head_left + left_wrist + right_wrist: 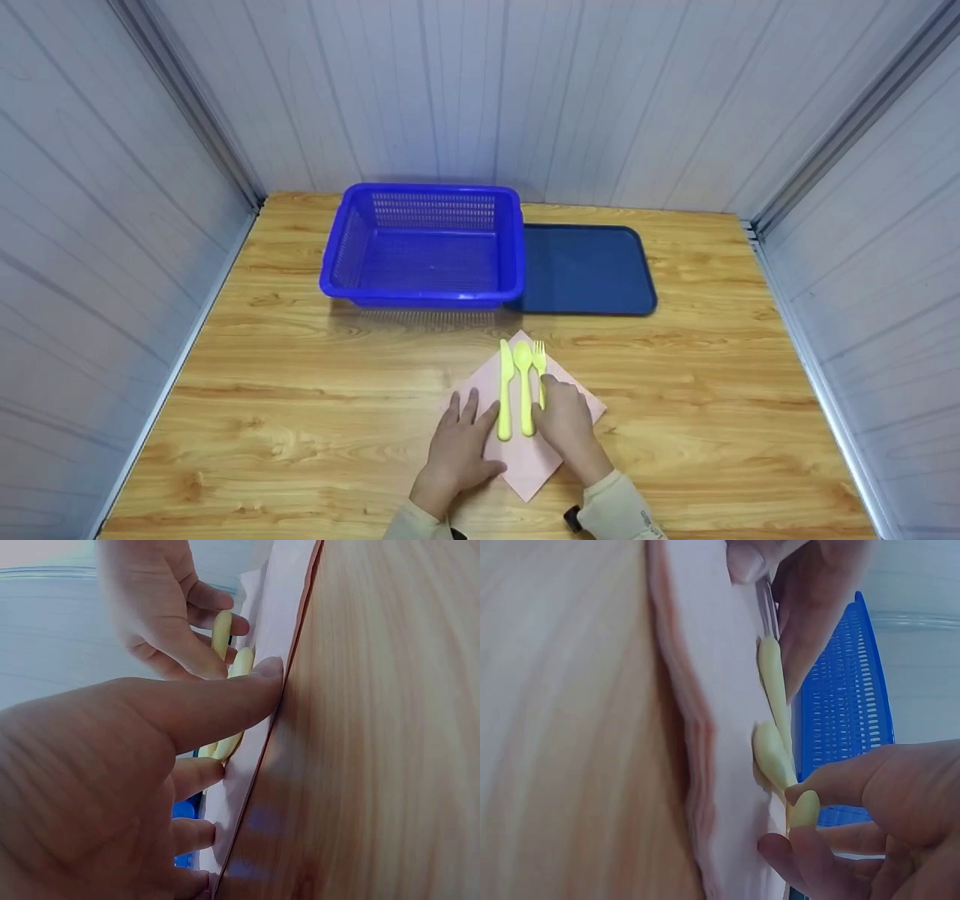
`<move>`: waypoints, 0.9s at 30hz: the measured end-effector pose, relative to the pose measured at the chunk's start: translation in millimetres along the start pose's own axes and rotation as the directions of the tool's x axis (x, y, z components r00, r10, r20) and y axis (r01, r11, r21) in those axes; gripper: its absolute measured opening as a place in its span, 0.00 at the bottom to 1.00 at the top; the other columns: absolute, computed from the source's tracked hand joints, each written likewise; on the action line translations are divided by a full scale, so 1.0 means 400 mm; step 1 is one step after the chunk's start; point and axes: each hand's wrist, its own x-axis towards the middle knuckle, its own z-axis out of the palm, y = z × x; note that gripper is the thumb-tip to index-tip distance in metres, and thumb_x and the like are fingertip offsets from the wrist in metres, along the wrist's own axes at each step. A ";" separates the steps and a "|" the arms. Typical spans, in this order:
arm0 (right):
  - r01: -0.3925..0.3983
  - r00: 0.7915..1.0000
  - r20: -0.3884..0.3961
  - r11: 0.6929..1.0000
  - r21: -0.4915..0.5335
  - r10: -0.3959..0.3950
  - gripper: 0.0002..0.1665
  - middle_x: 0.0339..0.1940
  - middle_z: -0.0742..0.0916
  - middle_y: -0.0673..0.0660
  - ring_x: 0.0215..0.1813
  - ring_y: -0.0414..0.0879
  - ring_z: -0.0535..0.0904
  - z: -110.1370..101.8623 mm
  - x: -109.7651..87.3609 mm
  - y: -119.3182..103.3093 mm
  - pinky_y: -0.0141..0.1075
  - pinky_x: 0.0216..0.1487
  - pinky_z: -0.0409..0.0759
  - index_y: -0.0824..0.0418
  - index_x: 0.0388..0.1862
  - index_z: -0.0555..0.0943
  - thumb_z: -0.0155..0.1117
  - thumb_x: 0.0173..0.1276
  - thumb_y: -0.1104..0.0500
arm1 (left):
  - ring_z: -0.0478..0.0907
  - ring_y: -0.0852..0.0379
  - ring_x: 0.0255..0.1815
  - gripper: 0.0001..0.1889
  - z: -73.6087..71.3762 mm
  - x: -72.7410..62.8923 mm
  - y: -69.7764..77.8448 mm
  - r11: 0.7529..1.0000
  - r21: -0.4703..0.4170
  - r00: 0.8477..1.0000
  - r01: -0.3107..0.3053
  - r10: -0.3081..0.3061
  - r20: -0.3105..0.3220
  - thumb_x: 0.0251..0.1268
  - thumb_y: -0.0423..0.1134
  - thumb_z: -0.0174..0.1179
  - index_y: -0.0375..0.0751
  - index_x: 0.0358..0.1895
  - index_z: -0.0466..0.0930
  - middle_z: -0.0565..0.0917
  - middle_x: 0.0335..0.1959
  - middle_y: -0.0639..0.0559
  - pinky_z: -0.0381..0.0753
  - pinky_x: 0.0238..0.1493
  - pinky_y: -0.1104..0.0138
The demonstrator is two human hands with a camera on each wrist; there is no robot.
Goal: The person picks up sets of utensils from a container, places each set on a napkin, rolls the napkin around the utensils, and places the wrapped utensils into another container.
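Note:
A yellow knife (505,397), a yellow spoon (523,390) and a yellow fork (539,358) lie side by side on a folded pink napkin (525,472), set cornerwise on the table. My right hand (566,420) pinches the fork's handle (805,810) between thumb and fingers; in the left wrist view the handle end stands up from the napkin. My left hand (459,450) rests with spread fingers on the napkin's left side, beside the knife. Its thumb (225,709) touches the napkin near its edge.
Behind the napkin stands a blue plastic basket (422,294) with slotted walls. A dark blue tray (592,270) lies to its right, its left edge hidden by the basket. Pale panel walls (480,97) enclose the wooden table (300,420) at the back and both sides.

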 end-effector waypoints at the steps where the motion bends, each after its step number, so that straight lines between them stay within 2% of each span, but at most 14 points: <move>1: -0.008 1.000 0.006 1.000 0.001 0.008 0.19 0.32 0.85 0.66 0.35 0.62 0.83 0.001 -0.004 -0.003 0.51 0.32 0.81 0.70 0.45 0.81 0.70 0.54 0.66 | 0.46 0.29 0.74 0.50 0.001 0.000 0.000 1.000 -0.003 1.000 0.001 -0.001 0.002 0.45 0.63 0.71 0.50 0.74 0.62 0.54 0.75 0.35 0.55 0.69 0.43; 6: -0.009 1.000 0.022 1.000 0.007 0.009 0.18 0.33 0.85 0.65 0.36 0.61 0.83 0.008 -0.020 -0.011 0.51 0.35 0.81 0.71 0.46 0.81 0.68 0.56 0.66 | 0.46 0.28 0.73 0.50 0.003 0.001 -0.002 1.000 -0.012 1.000 -0.001 0.001 -0.003 0.45 0.62 0.71 0.50 0.74 0.62 0.54 0.75 0.34 0.55 0.69 0.43; 12: 0.012 1.000 -0.003 0.999 0.042 -0.012 0.15 0.29 0.82 0.62 0.32 0.57 0.81 0.018 -0.036 -0.014 0.48 0.32 0.80 0.72 0.42 0.82 0.67 0.54 0.68 | 0.45 0.28 0.73 0.49 0.001 0.001 -0.003 1.000 -0.006 1.000 -0.010 0.010 0.000 0.46 0.63 0.70 0.50 0.74 0.63 0.54 0.75 0.33 0.55 0.69 0.43; 18: 0.012 1.000 -0.018 0.995 0.096 -0.010 0.18 0.31 0.82 0.61 0.34 0.54 0.80 0.026 -0.047 -0.017 0.46 0.34 0.81 0.74 0.46 0.81 0.67 0.55 0.68 | 0.46 0.28 0.73 0.49 -0.005 -0.003 -0.003 1.000 -0.009 1.000 -0.018 0.018 -0.014 0.46 0.62 0.71 0.49 0.73 0.63 0.54 0.75 0.33 0.57 0.68 0.43; 23: 0.009 1.000 0.007 0.994 0.109 -0.010 0.20 0.32 0.82 0.59 0.34 0.50 0.79 0.021 -0.054 -0.017 0.43 0.34 0.81 0.74 0.48 0.80 0.68 0.55 0.68 | 0.47 0.27 0.72 0.49 -0.004 -0.008 -0.002 0.999 -0.022 0.999 -0.026 0.025 -0.036 0.45 0.62 0.72 0.48 0.73 0.65 0.56 0.74 0.33 0.59 0.66 0.41; 27: 0.007 0.997 0.069 0.991 0.130 -0.016 0.26 0.33 0.82 0.58 0.35 0.48 0.77 0.012 -0.062 -0.016 0.42 0.36 0.80 0.73 0.50 0.79 0.71 0.51 0.68 | 0.48 0.27 0.72 0.49 -0.005 -0.008 -0.002 0.999 -0.018 0.999 -0.031 0.030 -0.041 0.45 0.62 0.72 0.48 0.73 0.65 0.56 0.74 0.32 0.59 0.66 0.41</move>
